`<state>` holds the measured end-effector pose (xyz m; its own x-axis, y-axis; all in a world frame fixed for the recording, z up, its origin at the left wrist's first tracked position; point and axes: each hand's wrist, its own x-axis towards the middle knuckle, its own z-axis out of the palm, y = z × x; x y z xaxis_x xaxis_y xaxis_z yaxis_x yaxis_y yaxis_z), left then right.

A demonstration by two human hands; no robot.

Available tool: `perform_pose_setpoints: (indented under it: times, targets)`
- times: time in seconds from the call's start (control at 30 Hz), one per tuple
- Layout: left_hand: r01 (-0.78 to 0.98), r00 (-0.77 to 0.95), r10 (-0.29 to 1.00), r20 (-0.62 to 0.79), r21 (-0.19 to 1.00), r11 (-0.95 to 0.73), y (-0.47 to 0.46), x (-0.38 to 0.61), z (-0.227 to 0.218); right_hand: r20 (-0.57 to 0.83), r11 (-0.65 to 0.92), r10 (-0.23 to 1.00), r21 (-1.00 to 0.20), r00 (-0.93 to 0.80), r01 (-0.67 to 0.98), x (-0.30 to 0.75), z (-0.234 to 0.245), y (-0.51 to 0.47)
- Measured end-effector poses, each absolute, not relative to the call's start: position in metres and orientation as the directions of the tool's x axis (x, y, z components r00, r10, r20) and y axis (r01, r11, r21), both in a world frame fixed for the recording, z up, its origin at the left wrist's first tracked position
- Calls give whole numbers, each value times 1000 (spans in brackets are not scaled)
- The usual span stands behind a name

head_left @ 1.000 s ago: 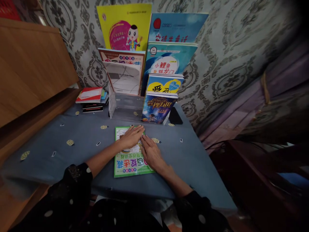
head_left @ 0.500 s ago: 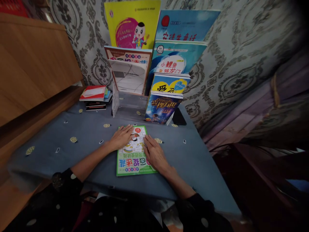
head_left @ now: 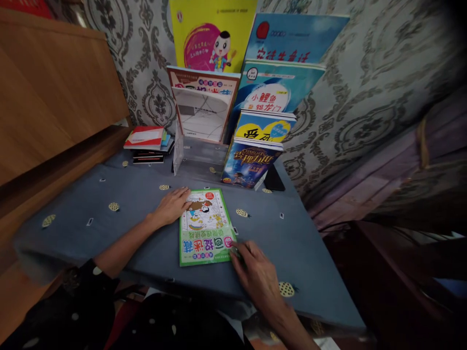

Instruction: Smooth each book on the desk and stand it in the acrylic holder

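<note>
A green-bordered picture book [head_left: 206,218] lies flat on the cloth-covered table, its printed title upside down to me. My left hand [head_left: 172,206] is spread flat, with its fingertips on the book's upper left edge. At the opposite lower right corner is my right hand [head_left: 257,272], its thumb and forefinger curled together at that corner. The fingertips are partly hidden, but they appear to pinch the cover's edge. The page edges under them do not show.
Beyond the book stands a clear rack [head_left: 199,167] with several upright books, including a dark blue one [head_left: 251,165] in front. A stack of small books [head_left: 146,138] sits at the back left, and a black flat object [head_left: 274,179] lies right of the rack. A wooden cabinet [head_left: 58,92] borders the left.
My right hand has slid from the book's right side down toward me to its lower right corner. My left hand has drawn back left, uncovering the cover picture. The view has shifted slightly.
</note>
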<state>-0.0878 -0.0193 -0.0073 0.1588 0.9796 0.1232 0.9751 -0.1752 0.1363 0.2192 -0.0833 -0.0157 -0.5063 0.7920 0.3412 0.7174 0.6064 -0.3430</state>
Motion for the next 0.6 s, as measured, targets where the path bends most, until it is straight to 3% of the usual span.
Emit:
perform_pose_setpoints:
  times: [0.27, 0.43, 0.6]
  targets:
    - [998, 63, 991, 122, -17, -61, -44, -80, 8, 352, 570, 821, -444, -450, 692, 224, -15, -79]
    - [991, -21, 998, 67, -128, 29, -69, -76, 29, 382, 591, 803, -407, -458, 696, 217, -16, -44]
    - [987, -58, 997, -44, -152, 51, -87, -66, 46, 299, 566, 824, -377, -482, 733, 200, -17, 3]
